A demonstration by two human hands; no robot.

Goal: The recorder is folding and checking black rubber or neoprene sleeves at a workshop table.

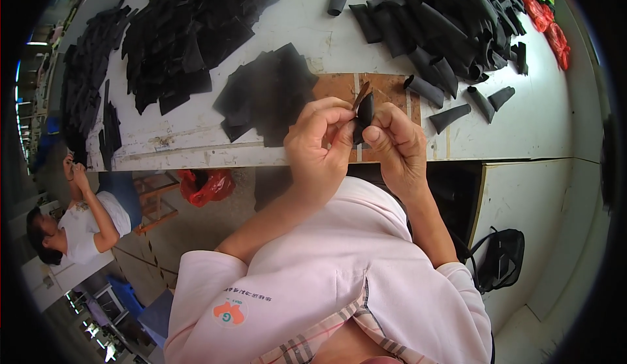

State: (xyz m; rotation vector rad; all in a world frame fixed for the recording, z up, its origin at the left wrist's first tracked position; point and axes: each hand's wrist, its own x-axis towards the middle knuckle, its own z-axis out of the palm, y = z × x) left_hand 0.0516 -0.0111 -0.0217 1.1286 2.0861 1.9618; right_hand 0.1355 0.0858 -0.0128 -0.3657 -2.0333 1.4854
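In front of my chest, over the table's near edge, both hands meet at a small curved black piece of sheet material [366, 110]. My left hand [321, 140] is closed on its left side, thumb and fingers pinching. A thin brown strip [361, 93] stands up beside the piece at those fingertips; which hand holds it I cannot tell. From the right, my right hand [401, 143] is closed on the same black piece, fingers curled. Below lies a brown board [398, 89] set on the white table [300, 31]. A small stack of flat black pieces [264, 93] is left of the board.
Large heaps of flat black pieces [189, 37] cover the table's left. Rolled black tubes [450, 24] pile up at the far right, several loose ones [450, 117] nearer. Red plastic bags [556, 45] lie beyond them. At the left, a co-worker [98, 223] handles black pieces [77, 129].
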